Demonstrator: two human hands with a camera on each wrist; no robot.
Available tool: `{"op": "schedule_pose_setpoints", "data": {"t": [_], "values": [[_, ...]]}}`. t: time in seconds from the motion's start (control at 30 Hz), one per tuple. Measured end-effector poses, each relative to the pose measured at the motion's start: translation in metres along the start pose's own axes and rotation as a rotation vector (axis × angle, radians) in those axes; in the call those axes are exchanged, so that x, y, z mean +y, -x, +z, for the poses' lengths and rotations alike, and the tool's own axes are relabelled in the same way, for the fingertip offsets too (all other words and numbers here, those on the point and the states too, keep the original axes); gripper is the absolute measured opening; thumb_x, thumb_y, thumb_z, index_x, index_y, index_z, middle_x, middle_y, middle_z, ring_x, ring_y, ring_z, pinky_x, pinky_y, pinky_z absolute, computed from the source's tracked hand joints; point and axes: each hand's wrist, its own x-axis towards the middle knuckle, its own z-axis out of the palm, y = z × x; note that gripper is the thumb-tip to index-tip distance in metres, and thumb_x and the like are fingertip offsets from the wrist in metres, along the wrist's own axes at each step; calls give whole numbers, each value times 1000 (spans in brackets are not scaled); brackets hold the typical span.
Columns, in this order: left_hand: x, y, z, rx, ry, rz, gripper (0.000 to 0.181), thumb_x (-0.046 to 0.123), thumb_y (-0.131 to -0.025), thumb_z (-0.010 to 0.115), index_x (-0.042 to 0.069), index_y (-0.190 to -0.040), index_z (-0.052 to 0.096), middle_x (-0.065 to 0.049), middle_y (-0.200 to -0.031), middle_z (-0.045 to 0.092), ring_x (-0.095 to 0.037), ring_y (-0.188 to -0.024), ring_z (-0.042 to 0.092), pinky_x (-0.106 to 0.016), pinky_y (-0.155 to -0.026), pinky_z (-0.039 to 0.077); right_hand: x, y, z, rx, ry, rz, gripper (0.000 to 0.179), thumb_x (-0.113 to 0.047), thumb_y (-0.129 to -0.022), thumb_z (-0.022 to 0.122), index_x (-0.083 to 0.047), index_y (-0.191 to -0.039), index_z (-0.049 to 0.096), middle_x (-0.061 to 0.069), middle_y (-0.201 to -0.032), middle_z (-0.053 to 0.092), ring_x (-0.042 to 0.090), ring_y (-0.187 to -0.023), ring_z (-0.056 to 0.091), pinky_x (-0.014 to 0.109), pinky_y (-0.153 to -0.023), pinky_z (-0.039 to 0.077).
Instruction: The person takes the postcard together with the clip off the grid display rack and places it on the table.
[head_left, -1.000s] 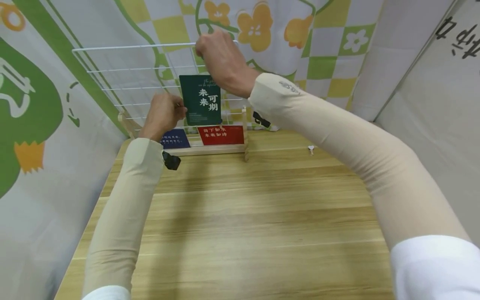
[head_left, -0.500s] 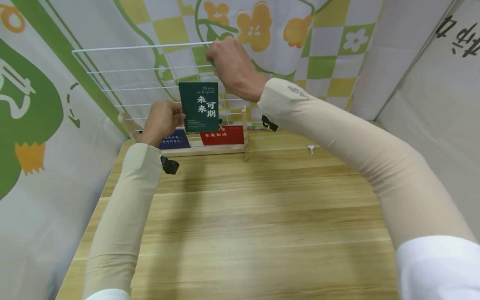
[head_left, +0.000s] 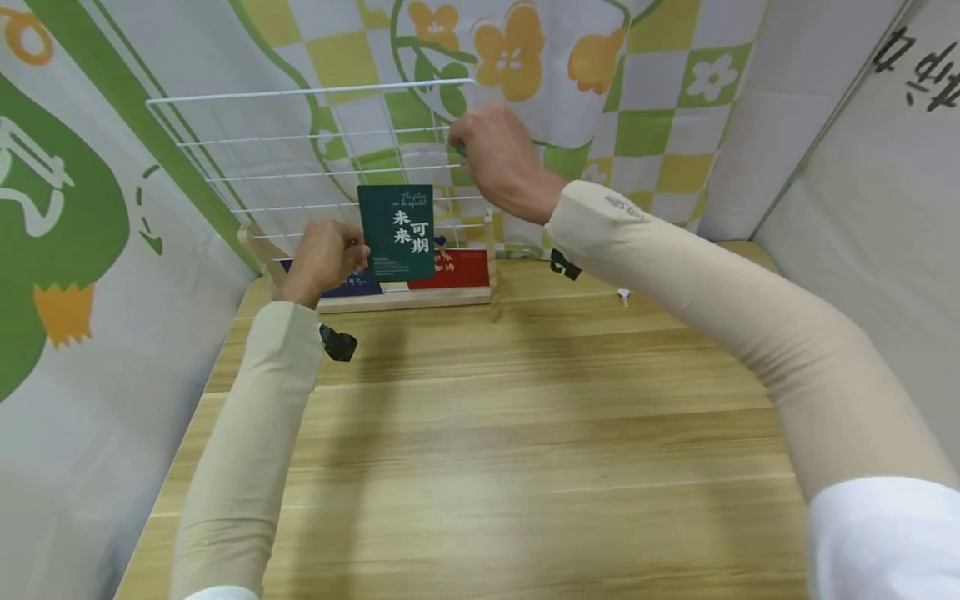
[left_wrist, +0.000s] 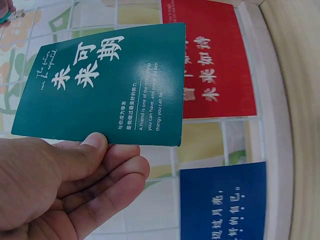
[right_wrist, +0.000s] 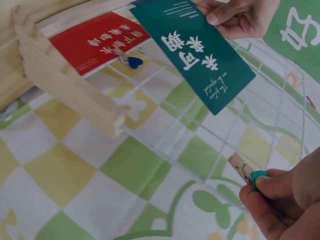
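Observation:
My left hand (head_left: 324,258) pinches a dark green card (head_left: 397,232) with white lettering by its edge, thumb on the printed face, as the left wrist view shows. The card is upright in front of the white wire grid (head_left: 247,178). My right hand (head_left: 510,160), higher and to the right, pinches a small wooden clothespin (right_wrist: 243,170) by its teal end; its jaws point away from the fingers. A red card (right_wrist: 100,44) stands at the grid's foot, with a clothespin bearing a blue heart (right_wrist: 134,62) at its top edge. A blue card (left_wrist: 223,205) stands to its left.
The grid stands in a wooden base (head_left: 405,300) with upright end pieces, at the back of the wooden table (head_left: 465,433). Another small clothespin with a pale heart (head_left: 624,297) lies on the table at right. A patterned cloth (head_left: 652,125) hangs behind.
The green card has come down in the left hand and now overlaps more of the red card. My right hand has moved down and to the right, away from the card's top.

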Motion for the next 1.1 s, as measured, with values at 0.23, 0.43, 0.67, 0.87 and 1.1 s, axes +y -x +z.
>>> {"op": "schedule_pose_setpoints", "data": {"t": [0.23,0.43,0.67,0.87,1.1], "values": [[-7,5,9,-37,9,-23,25,6,-100,54,-2,-79,66,-18,-77,68,-29,-71,61,-34,-61,44,10,11,5,-26,-23,23,46,18,-81,37,-1,-88,78,16,-79,73,14,-69,59,23,-68,47],[-10,11,14,-81,61,-91,23,5,-99,54,-3,-80,65,-19,-80,67,-26,-74,59,-32,-59,44,15,18,9,-38,-57,38,44,18,-83,38,0,-93,77,17,-91,75,17,-76,65,27,-77,54],[-16,17,19,-114,55,-118,20,4,-99,55,-4,-84,66,-19,-83,68,-25,-74,60,-29,-61,47,23,27,13,-44,-75,44,45,20,-79,41,0,-97,77,18,-97,75,23,-82,72,32,-82,58],[-24,22,27,-132,54,-124,18,4,-98,57,-4,-86,67,-19,-82,70,-24,-73,62,-30,-63,48,32,34,18,-54,-64,53,42,18,-82,46,-2,-100,77,16,-104,74,28,-98,72,37,-90,57],[-29,28,35,-148,59,-137,15,3,-97,58,-4,-87,67,-18,-82,71,-21,-71,64,-28,-63,50,41,42,23,-43,-77,49,48,20,-73,39,-3,-88,79,15,-87,76,19,-72,66,35,-74,57]]}}
